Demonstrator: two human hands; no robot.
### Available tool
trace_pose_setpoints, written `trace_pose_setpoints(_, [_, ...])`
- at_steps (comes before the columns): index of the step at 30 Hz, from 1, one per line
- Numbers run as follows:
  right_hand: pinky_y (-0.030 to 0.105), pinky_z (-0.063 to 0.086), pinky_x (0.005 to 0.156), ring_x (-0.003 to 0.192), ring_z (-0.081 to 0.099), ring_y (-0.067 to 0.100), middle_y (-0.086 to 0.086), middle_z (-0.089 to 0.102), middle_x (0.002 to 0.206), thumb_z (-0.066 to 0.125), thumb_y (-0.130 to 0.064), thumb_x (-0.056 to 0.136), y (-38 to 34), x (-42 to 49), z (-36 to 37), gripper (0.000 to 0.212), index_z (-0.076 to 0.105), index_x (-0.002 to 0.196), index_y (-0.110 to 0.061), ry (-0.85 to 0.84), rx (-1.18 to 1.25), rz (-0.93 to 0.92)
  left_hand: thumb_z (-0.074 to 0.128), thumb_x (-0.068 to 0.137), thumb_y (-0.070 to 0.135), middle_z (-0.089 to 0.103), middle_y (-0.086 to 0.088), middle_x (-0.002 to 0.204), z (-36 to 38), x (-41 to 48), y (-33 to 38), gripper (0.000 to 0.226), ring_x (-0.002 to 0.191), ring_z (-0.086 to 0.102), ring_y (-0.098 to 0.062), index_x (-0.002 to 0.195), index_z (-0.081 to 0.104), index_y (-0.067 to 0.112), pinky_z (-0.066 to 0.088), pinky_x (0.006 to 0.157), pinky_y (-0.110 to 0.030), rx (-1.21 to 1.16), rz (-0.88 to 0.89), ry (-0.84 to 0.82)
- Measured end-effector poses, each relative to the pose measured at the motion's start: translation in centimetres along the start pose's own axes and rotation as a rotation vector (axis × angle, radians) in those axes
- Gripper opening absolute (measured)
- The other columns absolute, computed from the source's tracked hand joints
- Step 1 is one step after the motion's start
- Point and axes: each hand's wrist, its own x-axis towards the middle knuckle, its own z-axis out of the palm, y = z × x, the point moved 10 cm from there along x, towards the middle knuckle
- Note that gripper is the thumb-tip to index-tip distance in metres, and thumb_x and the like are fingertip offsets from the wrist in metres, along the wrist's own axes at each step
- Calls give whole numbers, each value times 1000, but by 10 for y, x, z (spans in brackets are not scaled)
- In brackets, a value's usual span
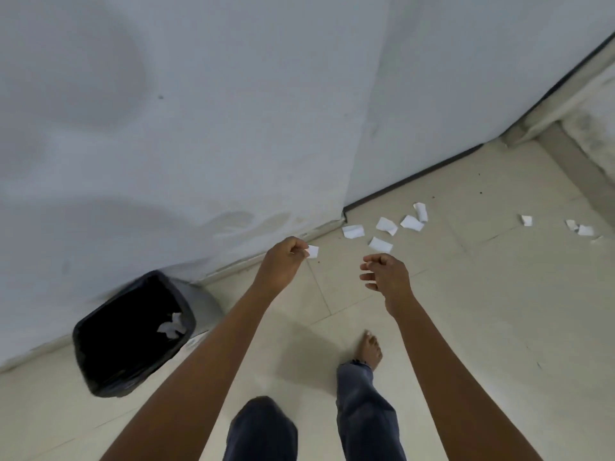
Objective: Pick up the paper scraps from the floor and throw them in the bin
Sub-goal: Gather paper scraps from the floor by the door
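The left hand [283, 261] pinches one small white paper scrap [312, 251] between fingertips, held above the tiled floor [466, 311]. The right hand [386, 274] hangs empty, fingers loosely spread. More torn white scraps [382, 232] (creased, roughly rectangular) lie along the wall [199, 111]. The black-lined bin [133, 334] already holds several.
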Motion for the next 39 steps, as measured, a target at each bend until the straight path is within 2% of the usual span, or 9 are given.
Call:
trace_pose_setpoints(7, [25, 42, 60, 66, 53, 16, 8, 61, 86, 44, 0, 86, 39, 164, -58, 17, 58, 89, -9, 54, -88, 7, 51, 89, 7, 69, -12, 108, 104, 131, -26, 19, 101, 62, -28, 103, 63, 4, 43, 81, -28, 287, 64, -12])
trace_pose_setpoints(15, [32, 41, 91, 119, 50, 28, 12, 57, 128, 48, -7, 87, 172, 406, -49, 35, 54, 121, -7, 103, -644, -138, 49, 88, 11, 42, -8, 145, 223, 339, -217, 49, 131, 42, -26, 137, 40, 12, 40, 106, -40, 1007, 55, -174])
trace_pose_setpoints(17, [39, 39, 100, 128, 41, 28, 12, 47, 139, 50, -8, 87, 197, 453, -47, 46, 45, 132, -9, 111, -794, -193, 57, 82, 11, 44, -13, 144, 240, 373, -250, 57, 127, 47, -31, 136, 40, 9, 47, 96, -42, 1225, 134, -135])
trace_pose_setpoints(20, [43, 36, 103, 133, 35, 31, 12, 36, 147, 51, -12, 85, 219, 498, -37, 57, 33, 140, -9, 109, -1047, -276, 84, 51, 13, 65, -23, 110, 247, 401, -289, 66, 90, 66, -40, 112, 61, 1, 60, 60, -43, 1303, 131, -50])
trace_pose_setpoints(23, [44, 47, 87, 109, 55, 39, 20, 57, 124, 59, -13, 78, 225, 521, -27, 48, 51, 124, -2, 194, -1191, -429, 83, 60, 13, 60, -30, 107, 250, 413, -314, 58, 92, 58, -48, 110, 58, -4, 57, 68, -51, 1124, 76, 10])
trace_pose_setpoints(26, [33, 50, 59, 70, 61, 33, 14, 65, 80, 43, -4, 72, 219, 520, -21, 23, 63, 84, -4, 278, -1251, -573, 64, 73, -5, 58, -28, 94, 246, 411, -310, 19, 86, 53, -46, 91, 60, -6, 53, 72, -56, 945, 172, 177])
trace_pose_setpoints(30, [28, 45, 49, 60, 58, 31, 14, 62, 73, 35, 0, 66, 193, 512, -30, 22, 56, 72, -3, 341, -1054, -681, 38, 74, 4, 59, -23, 85, 265, 411, -283, 20, 78, 55, -39, 82, 56, 1, 47, 69, -43, 923, 278, 242])
trace_pose_setpoints(35, [48, 46, 94, 117, 54, 44, 28, 55, 129, 46, 3, 76, 167, 538, -36, 15, 60, 79, -2, 313, -1209, -692, 26, 95, 17, 65, -22, 115, 359, 427, -180, 38, 112, 57, -38, 78, 57, 5, 50, 91, -42, 885, 769, 117])
trace_pose_setpoints(39, [54, 17, 114, 140, 24, 43, 26, 24, 152, 39, -10, 92, 169, 566, -38, 28, 57, 111, -3, 218, -1307, -596, 37, 91, 11, 30, -15, 153, 403, 472, -170, 26, 143, 20, -39, 107, 58, 10, 28, 110, -55, 1065, 583, -82])
